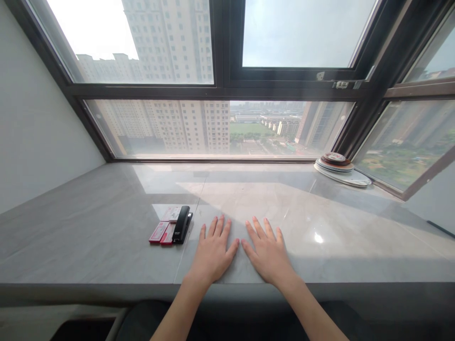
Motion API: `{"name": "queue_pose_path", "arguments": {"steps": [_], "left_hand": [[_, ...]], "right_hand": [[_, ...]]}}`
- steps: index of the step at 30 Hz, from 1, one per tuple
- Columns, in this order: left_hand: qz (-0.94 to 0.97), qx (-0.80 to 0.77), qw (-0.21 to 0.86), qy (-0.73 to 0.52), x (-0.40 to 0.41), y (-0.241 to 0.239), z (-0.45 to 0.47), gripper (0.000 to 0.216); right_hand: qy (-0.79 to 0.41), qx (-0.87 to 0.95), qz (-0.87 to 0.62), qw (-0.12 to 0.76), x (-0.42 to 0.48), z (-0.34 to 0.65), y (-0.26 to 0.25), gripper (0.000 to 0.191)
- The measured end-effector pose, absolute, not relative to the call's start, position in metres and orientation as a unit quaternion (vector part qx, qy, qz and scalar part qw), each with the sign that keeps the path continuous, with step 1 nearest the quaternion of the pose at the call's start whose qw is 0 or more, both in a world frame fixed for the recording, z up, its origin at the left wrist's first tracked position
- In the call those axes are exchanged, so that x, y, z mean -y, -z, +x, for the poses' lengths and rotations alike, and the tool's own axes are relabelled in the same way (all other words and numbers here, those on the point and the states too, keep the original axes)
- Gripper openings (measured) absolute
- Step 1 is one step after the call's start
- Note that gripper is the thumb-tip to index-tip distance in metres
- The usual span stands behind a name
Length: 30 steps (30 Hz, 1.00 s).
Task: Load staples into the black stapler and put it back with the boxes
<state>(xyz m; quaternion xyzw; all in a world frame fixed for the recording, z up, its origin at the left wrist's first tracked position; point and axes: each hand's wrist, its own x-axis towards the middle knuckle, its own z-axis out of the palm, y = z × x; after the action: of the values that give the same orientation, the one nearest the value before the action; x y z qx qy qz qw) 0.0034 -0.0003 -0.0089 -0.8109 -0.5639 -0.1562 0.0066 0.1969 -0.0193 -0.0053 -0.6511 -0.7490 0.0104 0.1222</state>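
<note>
The stapler (182, 224) is lying left of the nearer left hand (213, 254), its long axis running toward the front edge of the sill (88, 255); this and the right hand (268, 254) are resting empty, fingers apart.

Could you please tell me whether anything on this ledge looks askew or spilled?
No spill shows. The plate-like stack in the far right corner looks slightly askew: its bottom piece juts out rightward. The stapler and small boxes beside the left hand sit grouped.
</note>
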Motion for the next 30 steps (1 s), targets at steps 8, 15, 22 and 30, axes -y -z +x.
{"name": "queue_pose_path", "arguments": {"steps": [8,15,22,30], "left_hand": [[-0.797,0.578,0.015,0.177,0.0111,0.0138,0.0067,0.063],[-0.795,0.580,0.014,0.174,0.0100,0.0123,0.0060,0.063],[-0.793,0.587,0.015,0.164,0.0107,0.0086,0.0059,0.062],[-0.793,0.587,0.014,0.163,0.0106,0.0089,0.0066,0.062]], "right_hand": [[-0.009,0.750,-0.649,0.125,0.0180,0.1979,0.0081,0.064],[-0.003,0.751,-0.649,0.120,0.0183,0.1976,0.0089,0.065],[0.003,0.753,-0.648,0.114,0.0187,0.1964,0.0077,0.068],[0.001,0.754,-0.647,0.118,0.0212,0.1971,0.0069,0.069]]}}
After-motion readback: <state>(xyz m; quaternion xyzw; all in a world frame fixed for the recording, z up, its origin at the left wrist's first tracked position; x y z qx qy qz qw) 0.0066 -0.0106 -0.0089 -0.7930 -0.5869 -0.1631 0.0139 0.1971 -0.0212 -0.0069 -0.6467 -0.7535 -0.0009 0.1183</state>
